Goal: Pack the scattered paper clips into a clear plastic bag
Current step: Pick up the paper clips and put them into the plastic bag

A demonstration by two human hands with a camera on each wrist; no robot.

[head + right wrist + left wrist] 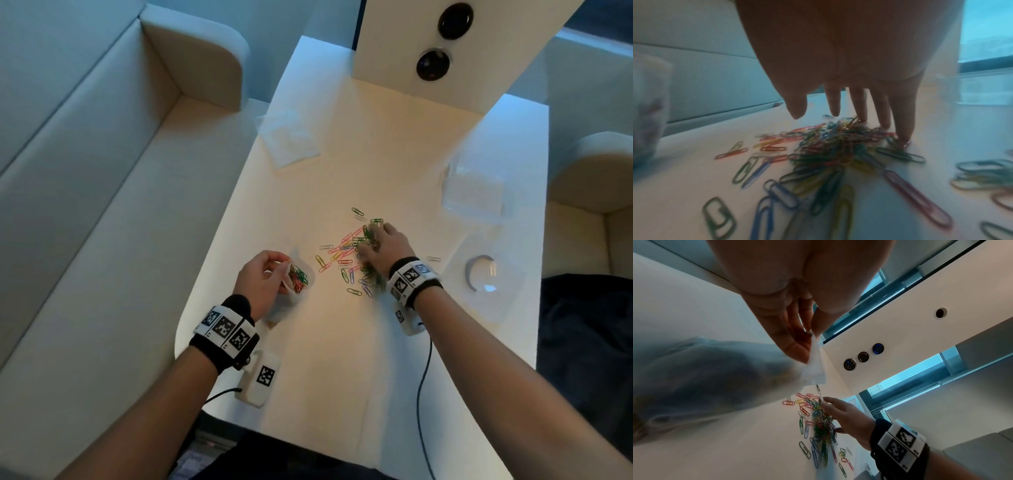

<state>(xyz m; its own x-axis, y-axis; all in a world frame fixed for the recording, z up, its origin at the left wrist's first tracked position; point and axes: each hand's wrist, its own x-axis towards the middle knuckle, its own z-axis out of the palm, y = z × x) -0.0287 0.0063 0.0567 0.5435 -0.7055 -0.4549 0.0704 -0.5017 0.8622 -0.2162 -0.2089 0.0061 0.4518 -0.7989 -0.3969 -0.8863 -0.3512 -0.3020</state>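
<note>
A loose pile of coloured paper clips (pixel 349 253) lies mid-table, with strays around it. My right hand (pixel 387 246) is over the pile's right side, fingers straight and spread, the fingertips (pixel 904 134) touching the clips (pixel 838 146) and the table. To the left, my left hand (pixel 274 270) pinches the rim of a clear plastic bag (pixel 294 301) that stands on the table with some clips inside. In the left wrist view the thumb and fingers (pixel 797 344) pinch the bag's edge (pixel 816 369), with the pile (pixel 820 423) and the right hand (pixel 846 415) beyond.
Spare clear bags (pixel 291 137) lie at the back left of the white table (pixel 342 359). A clear plastic box (pixel 476 192) and a clear round lid (pixel 483 274) sit on the right. A white column with round black sockets (pixel 431 65) stands at the back. Benches flank the table.
</note>
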